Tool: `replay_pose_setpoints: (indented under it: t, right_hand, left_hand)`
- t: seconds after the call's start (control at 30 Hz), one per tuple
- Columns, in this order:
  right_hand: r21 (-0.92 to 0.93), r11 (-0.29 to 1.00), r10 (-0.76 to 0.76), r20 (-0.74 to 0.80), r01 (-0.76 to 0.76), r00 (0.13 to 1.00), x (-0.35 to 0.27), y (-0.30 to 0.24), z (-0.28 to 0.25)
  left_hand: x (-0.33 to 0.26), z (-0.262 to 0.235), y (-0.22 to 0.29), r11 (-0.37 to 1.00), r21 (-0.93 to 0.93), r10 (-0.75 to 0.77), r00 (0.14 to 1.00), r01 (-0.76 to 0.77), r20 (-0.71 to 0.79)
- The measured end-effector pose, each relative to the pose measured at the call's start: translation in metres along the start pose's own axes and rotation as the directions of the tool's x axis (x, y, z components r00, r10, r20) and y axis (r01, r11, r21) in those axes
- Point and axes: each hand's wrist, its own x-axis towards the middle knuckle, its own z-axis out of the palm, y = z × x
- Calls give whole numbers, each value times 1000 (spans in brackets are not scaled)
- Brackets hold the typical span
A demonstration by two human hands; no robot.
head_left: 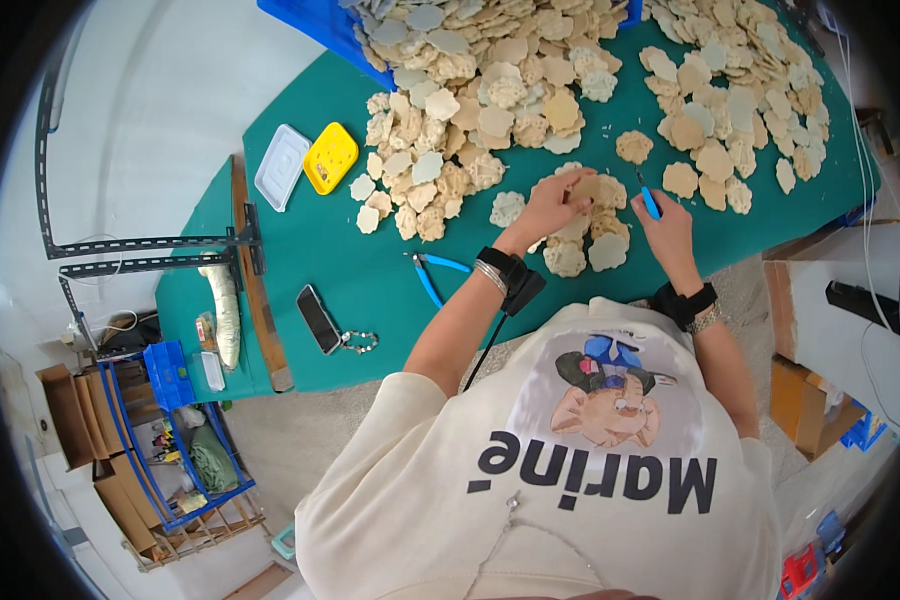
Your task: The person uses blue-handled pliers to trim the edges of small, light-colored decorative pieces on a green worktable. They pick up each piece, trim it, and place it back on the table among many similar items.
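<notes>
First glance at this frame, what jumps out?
The heap of beige flower-shaped pieces spread over the far half of the green table. At its near edge, the left hand holds one piece and the right hand a small blue tool. Blue-handled cutters lie beside the left wrist.

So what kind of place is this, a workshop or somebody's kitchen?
Most likely a small workshop for hand finishing. A green table carries heaps of flat beige scalloped pieces, the right hand holds a blue-handled tool, the left hand holds one piece, and blue pliers lie nearby.
</notes>
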Motion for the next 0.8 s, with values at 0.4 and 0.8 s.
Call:
replay_pose_setpoints:
  t: [0.4,0.8]
  right_hand:
    - [88,996,-1,119,-9,993,41,28,-32]
    - [102,988,-131,173,114,976,78,55,-77]
  left_hand:
    - [41,-21,12,987,15,-162,980,161,119]
    - [117,-41,18,295,949,182,982,-111,58]
